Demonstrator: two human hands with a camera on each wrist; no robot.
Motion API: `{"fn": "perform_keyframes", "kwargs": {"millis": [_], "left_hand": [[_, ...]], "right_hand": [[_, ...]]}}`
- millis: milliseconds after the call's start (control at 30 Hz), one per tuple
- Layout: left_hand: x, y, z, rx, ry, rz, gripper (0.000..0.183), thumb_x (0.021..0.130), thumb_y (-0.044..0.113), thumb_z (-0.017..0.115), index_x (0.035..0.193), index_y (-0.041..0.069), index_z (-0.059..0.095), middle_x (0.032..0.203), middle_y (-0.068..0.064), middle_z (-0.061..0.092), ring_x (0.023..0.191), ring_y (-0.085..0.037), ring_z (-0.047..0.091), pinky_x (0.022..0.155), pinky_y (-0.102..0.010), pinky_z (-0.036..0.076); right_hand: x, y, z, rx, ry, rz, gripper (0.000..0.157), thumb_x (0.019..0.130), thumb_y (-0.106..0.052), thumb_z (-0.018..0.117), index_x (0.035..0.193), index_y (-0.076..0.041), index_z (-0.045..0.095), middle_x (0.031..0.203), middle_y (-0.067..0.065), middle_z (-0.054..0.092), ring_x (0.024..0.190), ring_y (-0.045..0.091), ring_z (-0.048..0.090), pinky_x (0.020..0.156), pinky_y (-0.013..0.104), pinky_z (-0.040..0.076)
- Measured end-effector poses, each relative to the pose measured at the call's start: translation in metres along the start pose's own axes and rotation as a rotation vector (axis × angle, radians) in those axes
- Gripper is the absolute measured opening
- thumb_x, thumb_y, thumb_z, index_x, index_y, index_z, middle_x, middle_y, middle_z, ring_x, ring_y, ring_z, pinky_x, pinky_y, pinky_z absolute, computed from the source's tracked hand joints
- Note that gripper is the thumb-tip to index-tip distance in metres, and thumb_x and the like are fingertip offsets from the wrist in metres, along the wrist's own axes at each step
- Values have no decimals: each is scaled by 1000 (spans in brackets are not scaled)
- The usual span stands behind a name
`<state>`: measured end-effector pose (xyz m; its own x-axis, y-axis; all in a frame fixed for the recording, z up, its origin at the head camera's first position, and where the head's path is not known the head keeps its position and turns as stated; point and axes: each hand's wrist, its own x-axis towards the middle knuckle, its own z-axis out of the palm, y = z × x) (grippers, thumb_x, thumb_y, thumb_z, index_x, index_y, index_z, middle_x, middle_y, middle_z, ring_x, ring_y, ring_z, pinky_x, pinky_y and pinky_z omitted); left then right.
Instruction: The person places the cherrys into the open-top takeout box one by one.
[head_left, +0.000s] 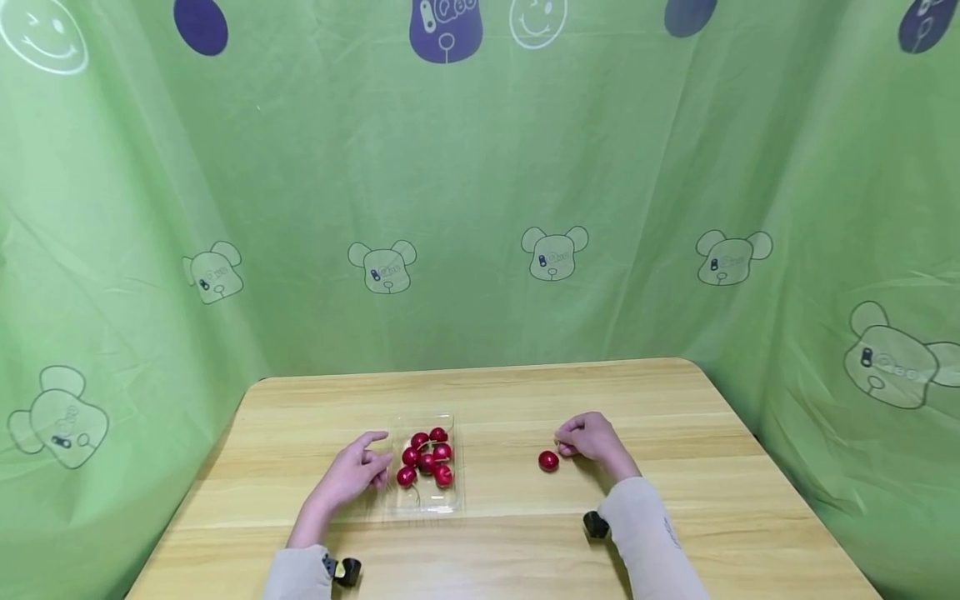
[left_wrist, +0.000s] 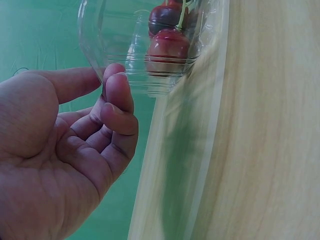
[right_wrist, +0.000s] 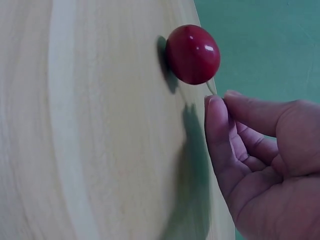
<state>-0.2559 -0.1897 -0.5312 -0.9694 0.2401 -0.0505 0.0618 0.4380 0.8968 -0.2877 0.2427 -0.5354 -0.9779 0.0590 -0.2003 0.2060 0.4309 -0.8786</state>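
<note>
At the left of the table stands a clear plastic box [head_left: 438,506] holding several red cherries [head_left: 427,463], some with green stems. My left hand [head_left: 351,472] is at the box's left side, and in the left wrist view its thumb and fingertips pinch the thin rim. To the right of the box, my right hand [head_left: 595,442] pinches the thin stem [right_wrist: 211,88] of a single cherry [right_wrist: 193,54] between thumb and index finger. That glossy, dark red cherry hangs over the wood with its shadow beside it.
The light wooden table [head_left: 510,550] has rounded far corners. Green cloth [head_left: 480,325] printed with bear heads surrounds its back and sides. Black wrist devices [head_left: 596,525] sit at both grey sleeves.
</note>
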Motion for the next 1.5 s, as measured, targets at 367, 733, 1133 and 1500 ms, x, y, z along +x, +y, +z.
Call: {"fn": "perform_keyframes", "kwargs": {"millis": [367, 733, 1133, 1500], "left_hand": [[0, -1, 0, 8, -2, 0, 56, 103, 10, 62, 152, -4, 41, 82, -16, 71, 68, -18, 66, 63, -30, 57], [0, -2, 0, 7, 1, -6, 57, 102, 11, 63, 152, -4, 41, 80, -14, 70, 68, -21, 66, 63, -31, 57], [1, -3, -1, 20, 1, -3, 56, 102, 11, 63, 152, -4, 42, 80, -15, 70, 69, -22, 67, 64, -32, 57], [1, -2, -1, -6, -1, 7, 57, 102, 12, 64, 152, -4, 42, 81, -16, 70, 70, -23, 67, 64, -33, 58]], "right_hand": [[-2, -5, 0, 52, -50, -40, 13, 96, -1, 70, 103, 10, 70, 88, 16, 75, 73, 15, 72, 78, 36, 63], [-7, -15, 1, 39, -59, -63, 15, 96, -4, 70, 106, 7, 71, 89, 16, 75, 78, 20, 73, 82, 37, 63], [-13, -38, 7, 81, -74, -118, 17, 96, -5, 70, 109, 7, 70, 93, 17, 74, 83, 24, 74, 92, 46, 61], [-16, -55, 19, 139, -102, -126, 16, 95, -3, 71, 107, 7, 69, 93, 19, 73, 83, 24, 73, 93, 50, 60]]}}
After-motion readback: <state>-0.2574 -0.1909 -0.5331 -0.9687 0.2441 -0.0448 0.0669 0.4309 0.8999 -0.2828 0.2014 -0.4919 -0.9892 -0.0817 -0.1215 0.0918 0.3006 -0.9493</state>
